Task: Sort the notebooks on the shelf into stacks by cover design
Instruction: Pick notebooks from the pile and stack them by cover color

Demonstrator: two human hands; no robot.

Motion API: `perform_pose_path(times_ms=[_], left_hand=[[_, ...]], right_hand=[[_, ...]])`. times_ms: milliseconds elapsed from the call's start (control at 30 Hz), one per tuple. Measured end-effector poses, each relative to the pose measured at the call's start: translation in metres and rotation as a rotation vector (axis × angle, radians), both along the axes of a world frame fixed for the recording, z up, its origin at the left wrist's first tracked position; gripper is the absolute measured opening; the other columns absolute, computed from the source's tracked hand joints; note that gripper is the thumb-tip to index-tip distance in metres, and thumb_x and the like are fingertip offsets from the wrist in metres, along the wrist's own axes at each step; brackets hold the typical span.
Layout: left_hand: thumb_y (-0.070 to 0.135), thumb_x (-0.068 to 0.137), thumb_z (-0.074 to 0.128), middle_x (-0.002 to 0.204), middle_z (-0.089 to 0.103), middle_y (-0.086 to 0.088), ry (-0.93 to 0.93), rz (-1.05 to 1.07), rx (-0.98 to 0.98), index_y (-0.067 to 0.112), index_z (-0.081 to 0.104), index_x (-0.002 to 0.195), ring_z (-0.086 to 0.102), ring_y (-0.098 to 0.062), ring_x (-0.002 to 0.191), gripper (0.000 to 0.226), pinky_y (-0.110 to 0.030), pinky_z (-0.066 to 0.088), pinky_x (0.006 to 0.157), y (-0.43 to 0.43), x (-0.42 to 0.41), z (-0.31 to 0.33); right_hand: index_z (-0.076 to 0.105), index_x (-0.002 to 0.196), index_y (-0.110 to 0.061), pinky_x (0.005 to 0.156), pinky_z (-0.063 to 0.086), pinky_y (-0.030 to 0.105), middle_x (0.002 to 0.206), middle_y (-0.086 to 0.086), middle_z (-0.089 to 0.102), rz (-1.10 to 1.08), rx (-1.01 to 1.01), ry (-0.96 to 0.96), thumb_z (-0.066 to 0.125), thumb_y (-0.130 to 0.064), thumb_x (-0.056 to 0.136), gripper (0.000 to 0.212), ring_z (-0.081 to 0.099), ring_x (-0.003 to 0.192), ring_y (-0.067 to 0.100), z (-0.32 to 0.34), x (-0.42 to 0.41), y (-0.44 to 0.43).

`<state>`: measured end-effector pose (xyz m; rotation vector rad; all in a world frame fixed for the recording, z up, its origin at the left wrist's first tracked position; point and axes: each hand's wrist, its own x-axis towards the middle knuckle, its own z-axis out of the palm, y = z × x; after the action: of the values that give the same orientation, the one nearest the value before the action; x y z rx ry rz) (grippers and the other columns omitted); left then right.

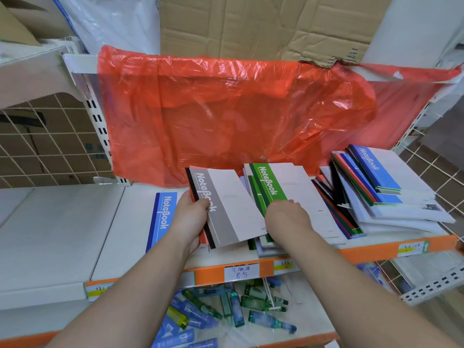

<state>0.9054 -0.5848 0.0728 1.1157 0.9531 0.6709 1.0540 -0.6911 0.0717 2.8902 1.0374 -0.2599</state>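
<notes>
Grey notebook [226, 207] seemed thin and floppy, so my left hand [190, 217] pinched its stiffer spine edge while my right hand [286, 217] curled round the green notebook [276, 182].

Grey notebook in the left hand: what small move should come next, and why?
Probably lay the grey notebook down on the bare shelf left of the blue notebook, as a new stack. The left hand grips it, and it matches neither that blue cover nor the green notebook that the right hand holds.
</notes>
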Motion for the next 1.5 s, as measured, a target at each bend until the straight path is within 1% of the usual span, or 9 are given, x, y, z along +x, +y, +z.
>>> perform_pose_path(times_ms=[200,467,567,667,800,900,967,1300,1500], left_hand=[[0.001,0.097,0.043,0.1,0.074,-0.004,0.012,-0.007,-0.001,0.023,0.061,0.105,0.073,-0.023,0.085,0.03,-0.035,0.058,0.066,0.0,0.0,0.0],[0.003,0.097,0.043,0.099,0.075,-0.003,0.012,-0.013,0.01,0.021,0.062,0.112,0.074,-0.021,0.083,0.029,-0.032,0.058,0.061,0.001,0.0,-0.002],[0.021,0.102,0.047,0.105,0.075,-0.005,-0.052,0.013,-0.02,0.019,0.062,0.117,0.073,-0.022,0.09,0.021,-0.039,0.059,0.076,-0.001,0.002,-0.004],[0.028,0.103,0.05,0.106,0.075,-0.005,-0.089,0.002,-0.027,0.017,0.063,0.115,0.073,-0.023,0.097,0.021,-0.04,0.057,0.087,-0.002,0.002,-0.006],[0.002,0.1,0.047,0.102,0.075,-0.004,-0.05,-0.005,-0.001,0.021,0.065,0.1,0.073,-0.024,0.091,0.026,-0.042,0.058,0.082,-0.002,0.0,-0.008],[0.003,0.1,0.048,0.1,0.075,-0.003,-0.028,-0.002,-0.005,0.024,0.064,0.1,0.073,-0.025,0.091,0.026,-0.046,0.059,0.082,-0.001,-0.004,-0.007],[0.005,0.1,0.049,0.101,0.075,-0.002,-0.025,-0.002,0.009,0.024,0.063,0.101,0.073,-0.024,0.09,0.024,-0.045,0.059,0.08,0.0,-0.006,-0.006],[0.006,0.1,0.05,0.101,0.075,-0.002,-0.03,-0.014,0.024,0.024,0.063,0.101,0.073,-0.025,0.092,0.022,-0.049,0.058,0.085,-0.002,-0.007,-0.005],[0.039,0.103,0.047,0.103,0.076,-0.002,-0.134,-0.012,-0.017,0.023,0.062,0.115,0.073,-0.022,0.094,0.025,-0.042,0.058,0.084,-0.003,-0.004,-0.01]], right_hand=[[0.057,0.116,-0.006,0.075,0.043,0.033,0.117,0.013,0.062,0.139,-0.065,-0.074,0.047,0.001,0.088,0.031,0.057,0.106,0.031,0.007,-0.003,-0.003],[0.049,0.124,0.0,0.071,0.046,0.037,0.111,0.017,0.065,0.297,0.081,-0.207,0.045,0.002,0.089,0.036,0.064,0.097,0.036,0.031,-0.023,-0.007],[0.051,0.119,0.001,0.059,0.036,0.036,0.102,0.021,0.067,0.553,0.176,-0.205,0.046,0.001,0.089,0.031,0.066,0.089,0.039,0.028,-0.059,-0.001],[0.056,0.104,-0.006,0.05,0.028,0.032,0.084,0.014,0.067,0.728,0.296,-0.151,0.043,-0.019,0.097,0.019,0.065,0.073,0.034,0.022,-0.085,0.0],[0.054,0.111,-0.01,0.066,0.044,0.033,0.101,0.01,0.062,0.508,0.378,-0.106,0.042,-0.022,0.097,0.021,0.059,0.093,0.03,0.016,-0.06,0.001],[0.047,0.128,-0.004,0.088,0.046,0.036,0.127,0.017,0.052,0.124,0.179,-0.097,0.049,-0.02,0.093,0.038,0.049,0.114,0.03,0.007,-0.02,-0.003],[0.044,0.133,-0.003,0.093,0.044,0.04,0.13,0.019,0.049,-0.016,0.075,-0.004,0.049,-0.02,0.093,0.043,0.045,0.117,0.031,0.004,-0.008,-0.008],[0.053,0.123,0.0,0.079,0.05,0.038,0.116,0.018,0.063,0.195,0.076,-0.094,0.047,0.004,0.089,0.035,0.062,0.102,0.036,0.028,-0.018,-0.01],[0.047,0.128,-0.003,0.065,0.038,0.034,0.106,0.018,0.064,0.485,0.25,-0.041,0.044,-0.007,0.094,0.034,0.063,0.091,0.035,0.034,-0.078,0.01]])
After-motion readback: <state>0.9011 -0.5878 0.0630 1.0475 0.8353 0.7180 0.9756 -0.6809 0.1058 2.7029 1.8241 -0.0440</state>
